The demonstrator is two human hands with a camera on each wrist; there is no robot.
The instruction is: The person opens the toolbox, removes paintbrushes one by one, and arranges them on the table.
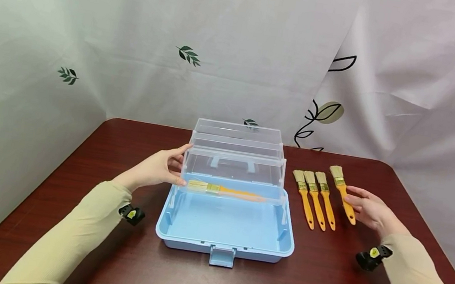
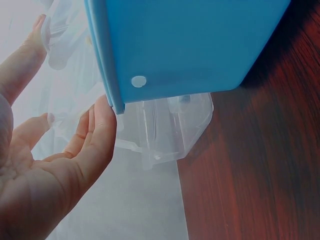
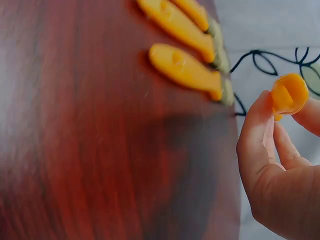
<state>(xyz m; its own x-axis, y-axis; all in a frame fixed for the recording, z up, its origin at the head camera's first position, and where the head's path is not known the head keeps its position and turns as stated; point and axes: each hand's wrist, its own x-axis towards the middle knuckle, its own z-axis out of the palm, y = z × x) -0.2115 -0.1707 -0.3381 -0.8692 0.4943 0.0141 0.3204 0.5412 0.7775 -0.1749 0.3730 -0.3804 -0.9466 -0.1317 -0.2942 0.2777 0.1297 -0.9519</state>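
A light-blue toolbox [image 1: 223, 249] stands open, its clear tiered trays [image 1: 236, 156] raised at the back. One paintbrush [image 1: 208, 187] lies lengthwise in the lowest clear tray, bristles to the left. My left hand [image 1: 158, 168] holds the trays' left end, thumb at the lower corner and index finger higher up. The left wrist view shows these fingers [image 2: 102, 130] beside the blue rim. On the right, my right hand [image 1: 368, 209] pinches a paintbrush [image 1: 341, 187] by its yellow handle, bristles pointing away. The right wrist view shows the handle's end [image 3: 290, 95] between thumb and fingers, raised off the table.
Three more paintbrushes [image 1: 311, 195] lie side by side between the toolbox and my right hand. The dark red wooden table [image 1: 128, 254] ends at a pale fabric backdrop [image 1: 138, 27] with leaf prints. A latch [image 1: 222, 256] hangs at the toolbox front.
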